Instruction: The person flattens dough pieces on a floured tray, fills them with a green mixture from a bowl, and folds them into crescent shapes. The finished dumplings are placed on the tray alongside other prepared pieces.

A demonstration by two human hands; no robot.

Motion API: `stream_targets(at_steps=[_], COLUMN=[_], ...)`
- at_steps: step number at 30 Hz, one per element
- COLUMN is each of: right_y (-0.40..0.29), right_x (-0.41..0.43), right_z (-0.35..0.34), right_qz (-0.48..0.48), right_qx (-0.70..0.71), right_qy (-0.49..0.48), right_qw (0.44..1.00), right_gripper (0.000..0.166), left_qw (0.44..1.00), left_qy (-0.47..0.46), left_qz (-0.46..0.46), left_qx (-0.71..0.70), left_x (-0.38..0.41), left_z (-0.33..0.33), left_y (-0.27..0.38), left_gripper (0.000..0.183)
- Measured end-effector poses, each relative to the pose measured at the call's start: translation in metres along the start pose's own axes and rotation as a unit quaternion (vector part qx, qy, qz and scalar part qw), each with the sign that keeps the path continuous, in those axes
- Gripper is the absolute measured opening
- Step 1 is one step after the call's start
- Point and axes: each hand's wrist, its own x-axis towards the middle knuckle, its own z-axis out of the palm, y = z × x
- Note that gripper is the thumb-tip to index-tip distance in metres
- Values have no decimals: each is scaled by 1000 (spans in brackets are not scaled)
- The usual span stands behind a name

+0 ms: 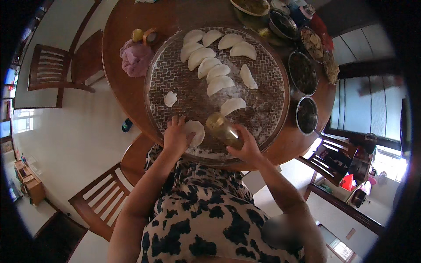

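Observation:
My left hand (pixel 175 137) rests at the near left of a round, floured woven tray (pixel 266 82). Its thumb lies over the edge of a flat dough round (pixel 197 131), pinching that side. In my right hand (pixel 247 144) is a clear glass bottle (pixel 227 134) with a gold-coloured cap, tilted so the cap points toward the far left. Just beyond the cap lies a folded dumpling (pixel 233 106). A small lump of dough (pixel 170 99) sits on the left of the tray. Several half-moon dumplings (pixel 201 57) overlap in a curved row toward the far side.
The tray stands on a round wooden table (pixel 121 88). A pink cloth (pixel 136 59) and a tape roll (pixel 150 36) lie at its left. Metal bowls (pixel 307 115) with dark contents line the right side. Wooden chairs (pixel 102 200) stand around the table.

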Motion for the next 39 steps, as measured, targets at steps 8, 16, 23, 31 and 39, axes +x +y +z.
stream_targets(at_steps=[8, 16, 23, 31, 39], right_y=[-10, 4, 16, 14, 19], right_x=[-31, -37, -37, -40, -46], right_z=[9, -5, -9, -18, -17], right_qz=[136, 147, 112, 88, 83], right_qx=[143, 206, 215, 283, 315], right_qy=[114, 129, 152, 155, 146], right_qw=[974, 959, 958, 942, 934], right_gripper=[71, 74, 67, 64, 57], left_qw=[980, 988, 963, 987, 986], left_qy=[-144, -89, -183, -63, -11], left_qz=[-136, -119, -190, -115, 43], left_qx=[34, 50, -53, -93, -161], left_x=[14, 7, 21, 8, -10], left_z=[-12, 5, -11, 6, 13], left_y=[31, 31, 24, 12, 1], left_gripper=[73, 63, 51, 27, 16])
